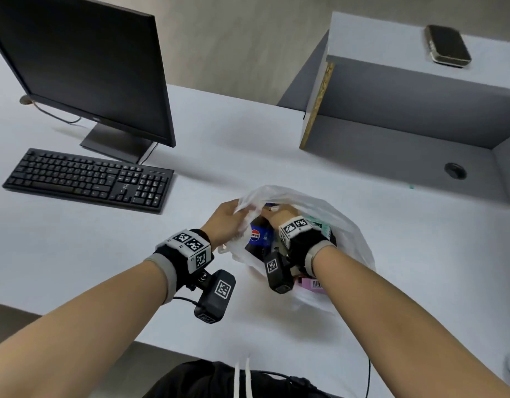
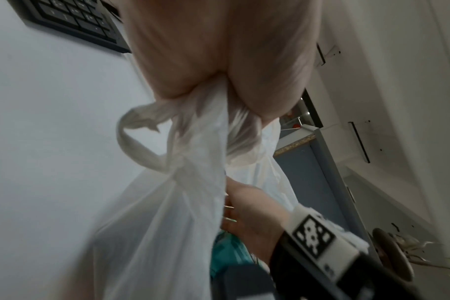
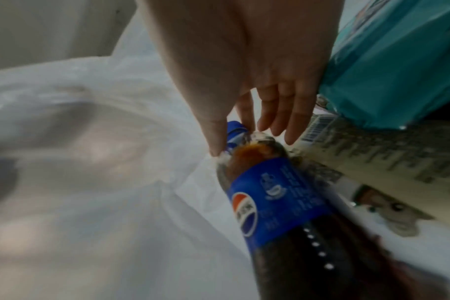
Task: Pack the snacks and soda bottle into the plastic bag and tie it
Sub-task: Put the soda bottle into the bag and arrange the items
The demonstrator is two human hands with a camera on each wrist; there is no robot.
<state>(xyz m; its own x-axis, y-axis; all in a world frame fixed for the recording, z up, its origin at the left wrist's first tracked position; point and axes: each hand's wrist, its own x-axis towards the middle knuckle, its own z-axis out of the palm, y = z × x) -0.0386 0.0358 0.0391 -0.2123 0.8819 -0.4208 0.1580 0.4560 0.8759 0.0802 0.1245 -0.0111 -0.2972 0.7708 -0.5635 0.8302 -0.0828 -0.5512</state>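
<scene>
We have the plastic bag [image 1: 342,225] lying on the table [image 1: 248,156] with its mouth held open: our left hand [image 1: 225,222] is clenched on a bunched fold of the rim, the film squeezed between curled fingers [image 2: 265,85]. Our right hand [image 1: 279,214] is inside the bag, its fingers [image 3: 278,113] extended and only lightly bent, the tips touching the cap end of the soda bottle [image 3: 278,203] rather than wrapping it. The bottle lies on its side in the bag beside a teal snack pack [image 3: 398,67] and a pale printed packet [image 3: 388,162]; a pink packet [image 1: 312,283] shows through the film near our right wrist. The likely trouble, we judge, is the thin film: if we shove the bottle deeper while the left hand pulls hard, the rim could stretch or tear. The round bottle could also roll toward the open mouth before we tie it.
</scene>
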